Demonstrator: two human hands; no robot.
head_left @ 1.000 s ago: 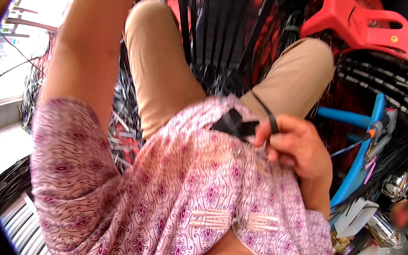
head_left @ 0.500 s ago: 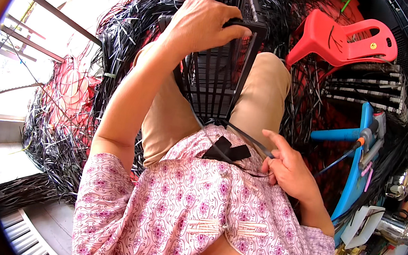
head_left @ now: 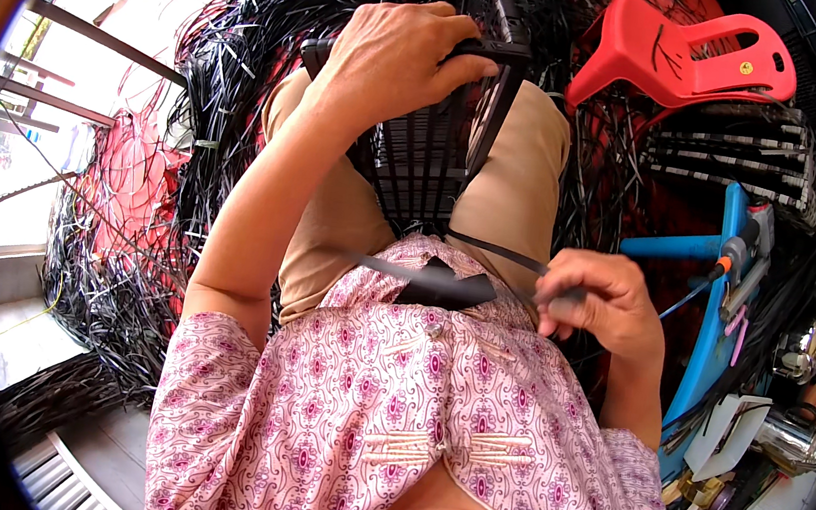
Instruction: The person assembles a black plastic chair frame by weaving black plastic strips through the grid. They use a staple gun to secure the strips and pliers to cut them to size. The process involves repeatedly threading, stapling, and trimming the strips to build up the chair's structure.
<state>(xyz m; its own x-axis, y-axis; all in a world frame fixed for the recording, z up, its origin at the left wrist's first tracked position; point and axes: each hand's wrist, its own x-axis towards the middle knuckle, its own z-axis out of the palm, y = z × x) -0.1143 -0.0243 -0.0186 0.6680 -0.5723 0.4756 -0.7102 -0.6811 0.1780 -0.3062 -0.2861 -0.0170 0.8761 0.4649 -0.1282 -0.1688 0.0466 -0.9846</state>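
Observation:
A black woven basket with open slats stands between my knees, its rim toward the far side. My left hand is closed over the near corner of that rim, thumb on the right side. To the right of my lap, my right hand is closed on a thin black plastic strip that runs left to the foot of the basket. Part of the strip is blurred across my lap. A folded piece of wide black band lies on my shirt.
Heaps of loose black strips cover the floor on both sides. At the far right sits a red plastic chair, with a black-and-white woven piece below it. Nearer are a blue stand with tools and a metal kettle.
My right hand has risen slightly and moved right, its fingers curling in with the strip. The strip has swung across my lap. My left hand keeps its grip on the rim.

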